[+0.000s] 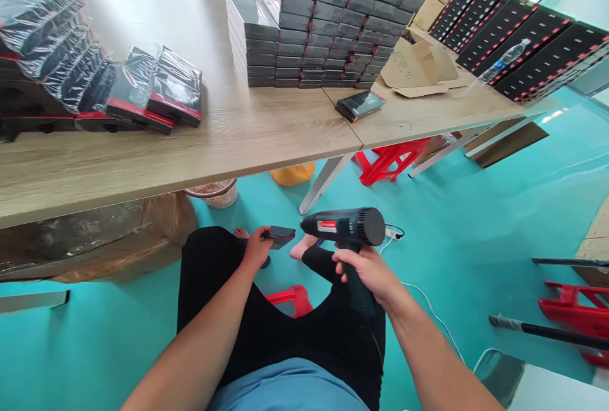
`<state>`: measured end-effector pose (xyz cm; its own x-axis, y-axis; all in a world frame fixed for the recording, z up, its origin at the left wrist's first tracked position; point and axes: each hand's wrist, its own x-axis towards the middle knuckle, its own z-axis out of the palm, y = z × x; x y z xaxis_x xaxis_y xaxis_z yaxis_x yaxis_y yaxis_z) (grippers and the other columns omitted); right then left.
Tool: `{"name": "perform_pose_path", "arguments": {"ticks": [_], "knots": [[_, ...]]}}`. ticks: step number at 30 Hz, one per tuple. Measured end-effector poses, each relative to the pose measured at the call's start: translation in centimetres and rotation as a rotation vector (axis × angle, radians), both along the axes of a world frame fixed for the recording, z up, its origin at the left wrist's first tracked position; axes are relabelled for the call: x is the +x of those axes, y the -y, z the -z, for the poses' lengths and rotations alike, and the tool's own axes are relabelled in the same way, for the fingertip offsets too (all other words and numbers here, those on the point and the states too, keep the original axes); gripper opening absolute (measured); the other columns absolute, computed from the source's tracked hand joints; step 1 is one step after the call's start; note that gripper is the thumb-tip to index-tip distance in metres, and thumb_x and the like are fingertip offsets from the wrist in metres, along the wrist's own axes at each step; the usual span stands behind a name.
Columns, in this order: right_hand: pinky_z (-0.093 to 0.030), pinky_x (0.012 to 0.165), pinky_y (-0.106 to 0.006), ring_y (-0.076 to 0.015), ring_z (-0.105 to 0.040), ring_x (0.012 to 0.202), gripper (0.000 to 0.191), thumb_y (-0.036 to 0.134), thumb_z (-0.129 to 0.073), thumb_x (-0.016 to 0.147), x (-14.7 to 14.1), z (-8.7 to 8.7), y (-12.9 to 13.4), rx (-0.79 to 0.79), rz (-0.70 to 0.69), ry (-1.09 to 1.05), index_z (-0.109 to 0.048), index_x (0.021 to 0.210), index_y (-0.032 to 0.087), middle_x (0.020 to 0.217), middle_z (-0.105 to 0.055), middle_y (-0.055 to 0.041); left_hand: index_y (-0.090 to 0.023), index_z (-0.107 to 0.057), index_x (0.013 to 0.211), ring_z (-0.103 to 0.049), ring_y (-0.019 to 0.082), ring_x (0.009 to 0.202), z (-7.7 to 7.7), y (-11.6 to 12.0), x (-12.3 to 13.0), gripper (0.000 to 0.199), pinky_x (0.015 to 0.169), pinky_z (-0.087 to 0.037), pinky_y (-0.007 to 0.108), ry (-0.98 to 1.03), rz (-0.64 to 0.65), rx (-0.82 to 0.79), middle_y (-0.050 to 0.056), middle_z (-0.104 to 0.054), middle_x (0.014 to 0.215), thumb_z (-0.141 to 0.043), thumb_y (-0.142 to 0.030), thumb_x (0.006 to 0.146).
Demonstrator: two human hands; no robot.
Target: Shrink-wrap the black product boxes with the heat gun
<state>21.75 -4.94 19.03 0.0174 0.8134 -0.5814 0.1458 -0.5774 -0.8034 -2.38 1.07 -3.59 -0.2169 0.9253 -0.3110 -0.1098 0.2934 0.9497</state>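
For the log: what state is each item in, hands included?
Left hand, closed on the small box
Right hand, closed on the heat gun
Heat gun, nozzle towards the small box; on or off cannot be told
Left-side boxes, in wrinkled clear film
Central boxes, stacked in rows
Lone box, lying flat
Cardboard, opened out, creased
Bottle, on its side

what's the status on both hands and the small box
Left hand holding small dark box by one end. Right hand gripping heat gun, nozzle towards box. Nothing visible between them.
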Motion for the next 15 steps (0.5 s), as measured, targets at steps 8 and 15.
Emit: {"name": "perform_pose_path", "arguments": {"ticks": [8,15], "knots": [[-0.054,0.053,-0.024,-0.0146,-0.064,0.064,0.029,0.035,-0.077,0.076,1.6,0.5,0.3,-0.040,0.046,-0.145,-0.073,0.097,0.015,0.083,-0.073,-0.0057,-0.019,-0.066,0.084,-0.065,0.024,0.072,-0.5,0.0,0.1,0.029,0.067,-0.053,0.035,0.260,-0.019,-0.140,0.001,-0.067,0.072,-0.064,-0.014,0.056],[-0.053,0.054,-0.025,-0.0145,-0.064,0.065,0.031,0.035,-0.076,0.079,1.2,0.4,1.2,-0.062,-0.061,-0.266,-0.073,0.102,0.016,0.084,-0.072,-0.0042,-0.019,-0.057,0.069,-0.052,0.015,0.054,-0.6,-0.5,0.0,0.019,0.050,-0.041,0.024,0.412,-0.144,-0.245,-0.002,-0.054,0.058,-0.053,-0.017,0.050]]}}
